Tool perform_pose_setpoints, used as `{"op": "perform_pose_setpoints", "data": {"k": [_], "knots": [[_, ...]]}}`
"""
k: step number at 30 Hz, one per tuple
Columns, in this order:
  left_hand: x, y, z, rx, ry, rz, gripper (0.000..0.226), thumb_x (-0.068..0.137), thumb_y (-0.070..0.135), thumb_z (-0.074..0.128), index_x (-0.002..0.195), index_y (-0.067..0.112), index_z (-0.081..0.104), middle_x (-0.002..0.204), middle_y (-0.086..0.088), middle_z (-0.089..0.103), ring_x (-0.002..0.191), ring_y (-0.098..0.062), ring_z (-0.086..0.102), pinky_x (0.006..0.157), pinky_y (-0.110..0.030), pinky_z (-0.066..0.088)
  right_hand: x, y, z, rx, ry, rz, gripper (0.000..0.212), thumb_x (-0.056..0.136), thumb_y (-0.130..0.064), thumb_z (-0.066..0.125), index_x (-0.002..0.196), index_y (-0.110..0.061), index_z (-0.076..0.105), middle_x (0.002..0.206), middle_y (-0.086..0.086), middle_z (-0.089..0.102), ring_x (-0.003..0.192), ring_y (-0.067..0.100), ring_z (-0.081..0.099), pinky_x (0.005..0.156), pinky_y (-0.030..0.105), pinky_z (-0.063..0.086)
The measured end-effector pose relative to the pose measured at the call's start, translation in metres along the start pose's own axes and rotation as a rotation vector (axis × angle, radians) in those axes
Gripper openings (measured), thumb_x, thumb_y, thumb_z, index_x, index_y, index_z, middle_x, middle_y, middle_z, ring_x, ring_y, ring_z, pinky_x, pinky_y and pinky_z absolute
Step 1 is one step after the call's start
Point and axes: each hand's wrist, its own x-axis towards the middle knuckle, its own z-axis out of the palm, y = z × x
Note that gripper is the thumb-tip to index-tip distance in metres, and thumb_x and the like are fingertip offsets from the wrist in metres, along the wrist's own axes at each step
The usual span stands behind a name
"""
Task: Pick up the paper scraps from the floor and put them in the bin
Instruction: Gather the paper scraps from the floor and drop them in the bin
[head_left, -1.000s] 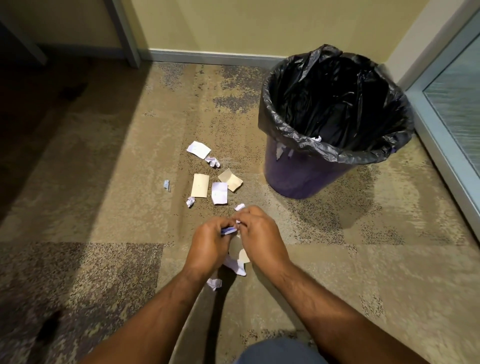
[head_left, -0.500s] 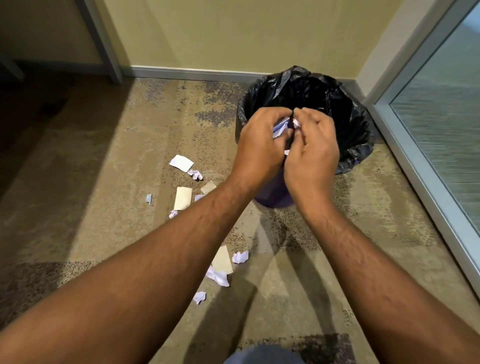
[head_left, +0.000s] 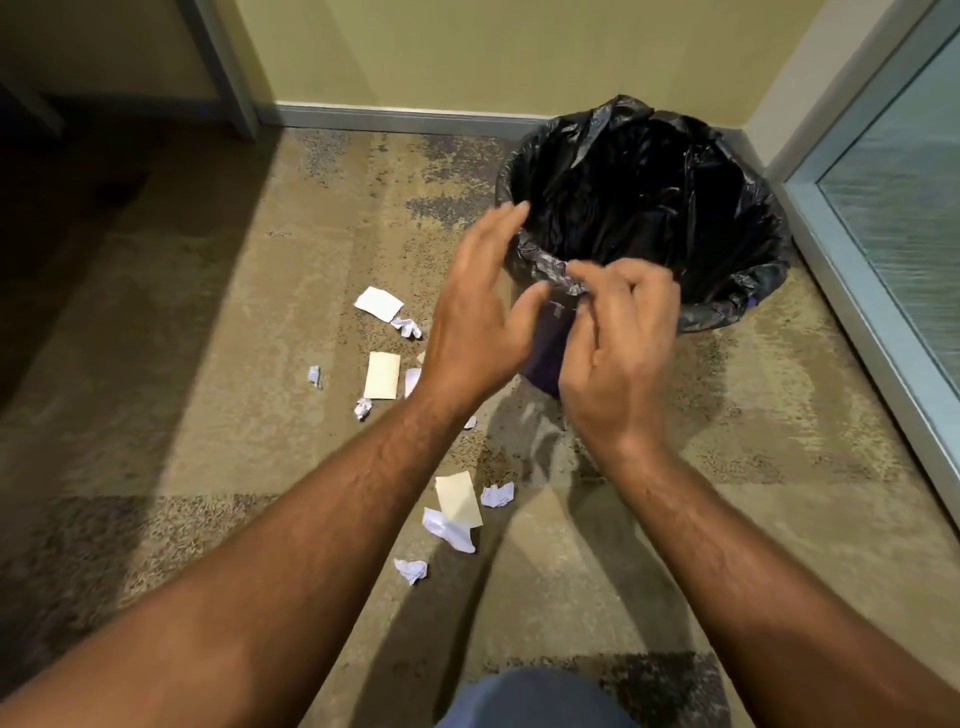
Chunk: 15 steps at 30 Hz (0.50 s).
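The carpet (head_left: 171, 322) fills most of the view, bounded by a wall (head_left: 467, 52) at the back and a glass panel (head_left: 898, 208) on the right. In the corner they form stands the bin (head_left: 727, 312), lined with a black bag folded over its rim; tucked there it stays out of the walkway, though it can be reached only from the front and left. No paper can be made out inside it, as the lining is too dark to read. Both arms reach toward its near edge, probably so that anything let go falls inside rather than short. The left hand (head_left: 475, 327) hangs just outside the rim with fingers spread wide and nothing in it. The right hand (head_left: 618, 353) sits at the rim with fingers curled loosely inward; whether a scrap is pinched there I cannot tell. The scraps (head_left: 457, 512) are on the floor in two loose groups: one near the person's knee, one further left of the bin, partly hidden behind the left wrist. Nothing blocks either group.
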Motion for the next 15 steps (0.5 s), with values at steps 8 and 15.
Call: {"op": "perform_pose_setpoints", "data": {"k": [8,15], "knots": [[-0.133,-0.111,-0.003,0.174,-0.527,-0.33,0.079,0.084,0.042,0.075,0.152,0.022,0.041,0.157,-0.006,0.037,0.145,-0.023,0.034,0.12,-0.042,0.031,-0.115,0.012,0.04,-0.092,-0.882,0.098,0.042,0.094,-0.02,0.064,0.135,-0.018,0.056,0.129,0.004,0.046,0.118,0.022,0.046,0.095,0.04,0.05],[-0.182,-0.142,-0.004,0.46,-1.025,-0.263,0.121,0.07,0.057,0.083,0.161,0.035,0.007,0.17,0.003,-0.006,0.156,-0.021,-0.008,0.125,-0.053,0.007,-0.18,0.019,0.054,-0.166,-1.308,0.389,0.102,0.076,-0.057,0.077,0.157,-0.03,0.02,0.165,0.008,0.015,0.15,0.029,0.017,0.12,0.043,0.029]]}}
